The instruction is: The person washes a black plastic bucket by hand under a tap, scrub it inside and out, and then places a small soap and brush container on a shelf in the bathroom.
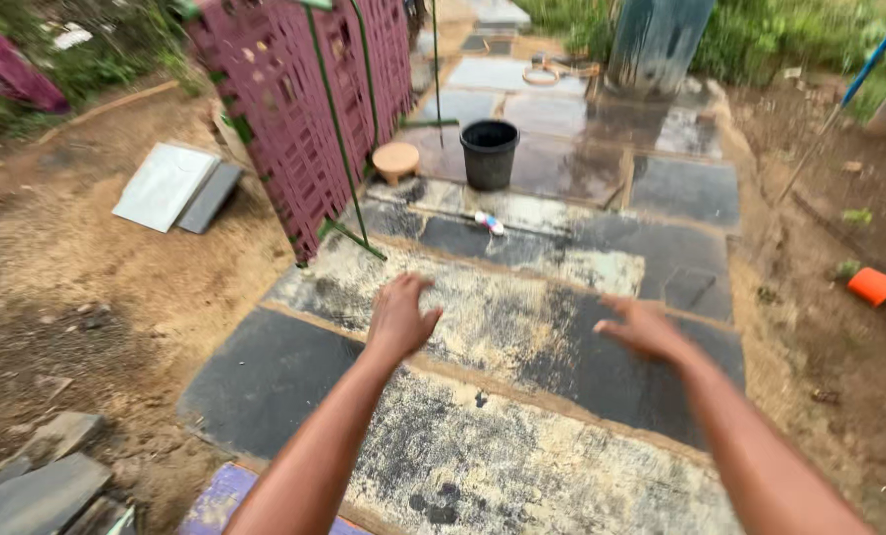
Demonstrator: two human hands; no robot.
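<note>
My left hand [400, 317] reaches forward over dark stone slabs [275, 376] dusted with sand, fingers spread and empty. My right hand [644, 327] is stretched out beside it, also empty with fingers apart. Both hover above the paved path without touching anything. Farther ahead on the slabs stand a black bucket [489, 153] and a small round wooden stool [396, 160]. A small white and coloured object [489, 223] lies on the slab in front of the bucket.
A maroon lattice panel with a green frame [304, 109] stands at the left of the path. Flat tiles [170, 186] lie on the sandy ground at left. An orange object [875, 285] sits in the dirt at right. Broken slabs [37, 490] lie at bottom left.
</note>
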